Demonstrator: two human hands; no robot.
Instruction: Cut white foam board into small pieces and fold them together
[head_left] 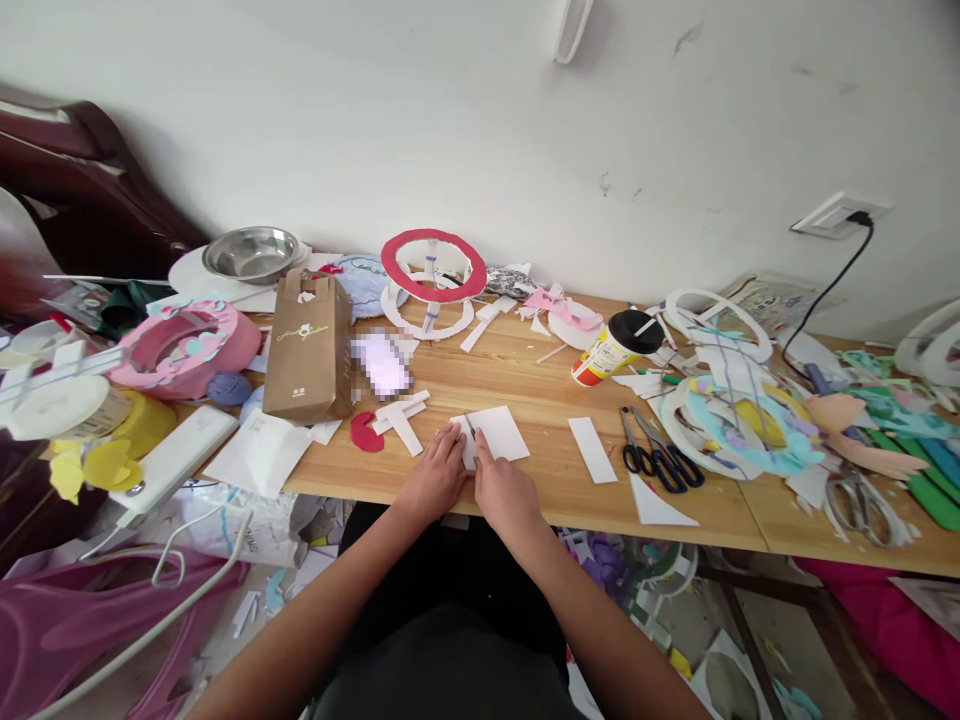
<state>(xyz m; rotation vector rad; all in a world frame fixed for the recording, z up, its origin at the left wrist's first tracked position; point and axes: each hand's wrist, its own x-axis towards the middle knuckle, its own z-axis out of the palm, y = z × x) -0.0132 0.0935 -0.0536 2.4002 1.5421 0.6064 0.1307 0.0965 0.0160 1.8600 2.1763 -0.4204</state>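
A white piece of card (504, 432) lies near the front edge of the wooden table. My left hand (436, 468) rests on its left side, fingers laid flat and pressing down. From the right, my right hand (506, 490) is closed with the index finger stretched along a thin dark blade (470, 424), which looks like a craft knife; its handle is hidden in the hand. The blade touches the card beside my left fingertips. Just left of the hands are white card strips (405, 425) and a red round cutout (367, 432).
Right of the card lie a white rectangle (592, 450), dark-handled scissors (671, 455) and a paper cup (616, 347) with a black lid. A brown paper bag (307, 350) and a red-topped ring frame (433, 265) stand behind. A white power bank (180, 458) sits at left.
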